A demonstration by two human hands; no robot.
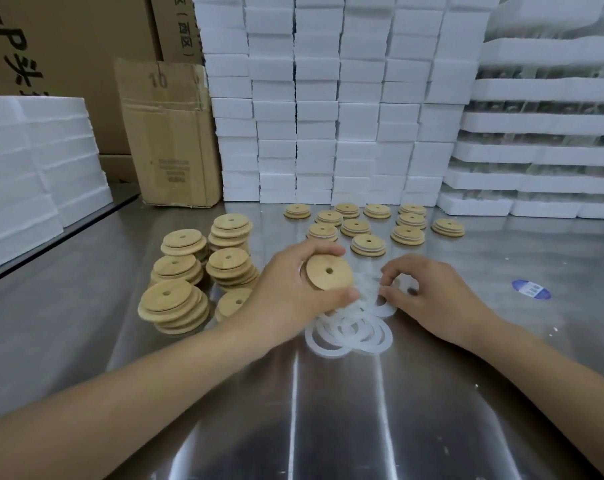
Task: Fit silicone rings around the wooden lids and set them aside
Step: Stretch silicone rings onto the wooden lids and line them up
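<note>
The left hand point(293, 289) grips one wooden lid point(329, 271) by its edge, just over the pile of rings point(349, 330) on the table point(328, 417), where the right hand point(428, 296) pinches a silicone ring point(385, 309).

Both bare forearms stretched forward from lower corners, angled toward centre. Left hand point(293, 285) raised, lid point(329, 273) gripped by its edge between thumb and curled fingers. Right hand point(432, 299) held low, palm down, fingers curled, ring point(386, 310) pinched at fingertips.
</note>
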